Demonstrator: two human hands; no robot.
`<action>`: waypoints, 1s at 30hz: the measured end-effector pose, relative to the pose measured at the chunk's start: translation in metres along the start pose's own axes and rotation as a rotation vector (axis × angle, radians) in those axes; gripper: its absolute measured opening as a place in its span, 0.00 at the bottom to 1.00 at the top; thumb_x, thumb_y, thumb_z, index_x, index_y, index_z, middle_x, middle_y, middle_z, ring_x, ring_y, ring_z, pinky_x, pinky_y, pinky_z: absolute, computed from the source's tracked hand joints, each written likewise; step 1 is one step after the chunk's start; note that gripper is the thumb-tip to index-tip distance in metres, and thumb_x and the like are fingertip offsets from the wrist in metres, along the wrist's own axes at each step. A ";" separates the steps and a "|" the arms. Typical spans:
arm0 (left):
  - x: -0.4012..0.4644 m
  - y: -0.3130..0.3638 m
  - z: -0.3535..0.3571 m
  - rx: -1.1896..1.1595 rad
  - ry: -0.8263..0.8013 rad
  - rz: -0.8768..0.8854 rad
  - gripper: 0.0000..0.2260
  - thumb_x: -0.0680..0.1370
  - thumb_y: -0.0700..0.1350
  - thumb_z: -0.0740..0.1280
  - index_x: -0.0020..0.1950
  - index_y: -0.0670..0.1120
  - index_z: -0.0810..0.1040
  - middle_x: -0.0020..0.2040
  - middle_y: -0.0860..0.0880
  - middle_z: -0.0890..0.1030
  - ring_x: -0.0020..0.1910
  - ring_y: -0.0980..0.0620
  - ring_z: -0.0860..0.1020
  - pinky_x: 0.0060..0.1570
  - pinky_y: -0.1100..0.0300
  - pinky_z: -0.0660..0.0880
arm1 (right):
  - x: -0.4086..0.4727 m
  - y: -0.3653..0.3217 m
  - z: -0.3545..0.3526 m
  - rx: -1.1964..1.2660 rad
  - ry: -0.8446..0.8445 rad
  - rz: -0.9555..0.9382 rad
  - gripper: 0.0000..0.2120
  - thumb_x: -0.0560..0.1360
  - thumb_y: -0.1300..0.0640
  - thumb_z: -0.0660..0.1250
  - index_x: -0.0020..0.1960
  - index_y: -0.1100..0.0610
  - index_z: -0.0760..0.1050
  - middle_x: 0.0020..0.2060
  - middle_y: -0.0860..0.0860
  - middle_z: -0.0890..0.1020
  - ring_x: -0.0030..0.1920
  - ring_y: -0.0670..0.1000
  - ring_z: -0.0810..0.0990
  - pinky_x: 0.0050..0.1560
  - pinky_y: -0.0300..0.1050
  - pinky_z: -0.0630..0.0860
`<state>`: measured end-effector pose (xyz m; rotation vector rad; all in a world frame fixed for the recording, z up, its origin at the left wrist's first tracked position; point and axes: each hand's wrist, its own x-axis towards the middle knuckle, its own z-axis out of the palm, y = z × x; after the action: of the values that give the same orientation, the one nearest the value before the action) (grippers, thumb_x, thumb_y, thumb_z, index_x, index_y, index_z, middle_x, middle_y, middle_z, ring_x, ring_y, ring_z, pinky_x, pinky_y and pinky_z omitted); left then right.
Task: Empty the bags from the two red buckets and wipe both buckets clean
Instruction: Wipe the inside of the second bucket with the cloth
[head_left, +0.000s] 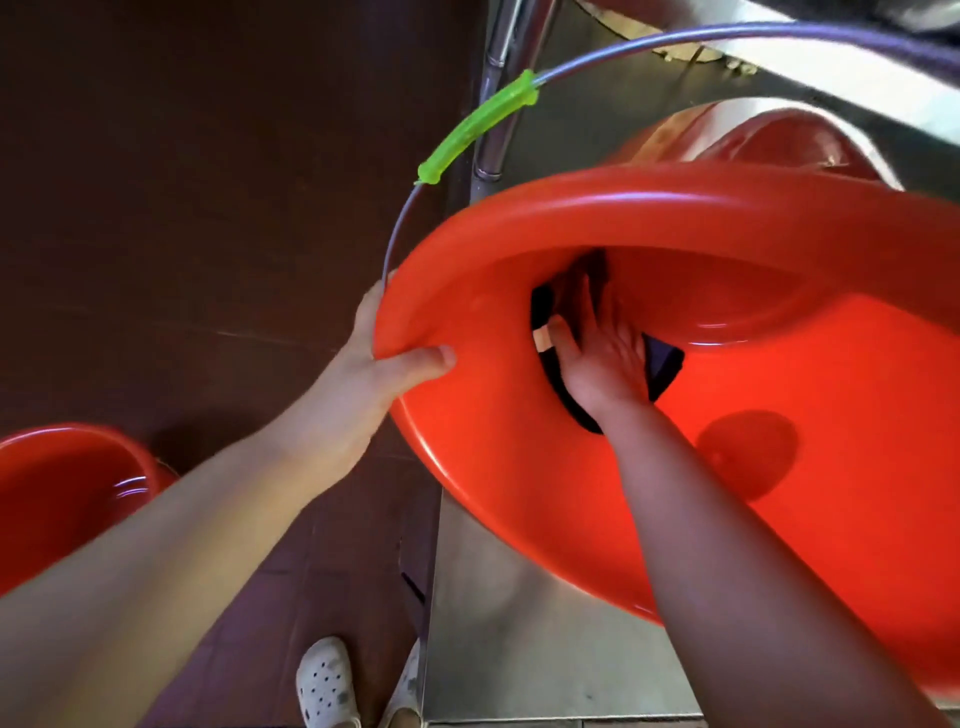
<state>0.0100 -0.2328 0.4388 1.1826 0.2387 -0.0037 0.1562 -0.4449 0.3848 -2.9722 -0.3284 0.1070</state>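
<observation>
tilted bucket (727, 415) on counter (519, 649) | cloth (665, 364) inside | second bucket (62, 493) on floor, left

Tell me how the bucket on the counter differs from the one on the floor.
The counter bucket is tipped on its side; the floor bucket stands upright. The left hand grips the counter bucket's rim while the right hand presses a dark cloth inside it; nothing touches the floor bucket. The counter bucket shows a wire handle with a green grip; no handle shows on the floor bucket. Both are glossy red.
</observation>
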 end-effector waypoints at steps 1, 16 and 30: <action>-0.001 -0.005 0.001 -0.047 0.013 -0.022 0.37 0.63 0.46 0.73 0.71 0.49 0.67 0.62 0.48 0.79 0.59 0.50 0.78 0.53 0.60 0.77 | 0.000 0.000 -0.001 -0.005 -0.009 0.001 0.30 0.79 0.40 0.48 0.78 0.47 0.44 0.77 0.54 0.49 0.77 0.53 0.47 0.73 0.51 0.45; -0.032 -0.027 0.025 -0.347 0.221 -0.106 0.15 0.75 0.42 0.66 0.62 0.49 0.75 0.54 0.50 0.83 0.55 0.52 0.81 0.47 0.61 0.79 | -0.151 -0.066 0.006 0.015 -0.088 -0.215 0.37 0.73 0.33 0.45 0.75 0.45 0.34 0.77 0.54 0.46 0.77 0.54 0.43 0.75 0.53 0.44; 0.000 0.014 0.020 0.024 0.238 0.162 0.31 0.71 0.41 0.73 0.71 0.56 0.65 0.69 0.50 0.72 0.65 0.55 0.73 0.62 0.57 0.72 | 0.018 0.005 -0.009 -0.157 -0.112 -0.038 0.30 0.80 0.39 0.46 0.78 0.47 0.43 0.78 0.53 0.47 0.77 0.53 0.45 0.74 0.49 0.44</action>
<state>0.0155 -0.2456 0.4586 1.2239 0.3523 0.2783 0.1759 -0.4470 0.3924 -3.1195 -0.4255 0.2554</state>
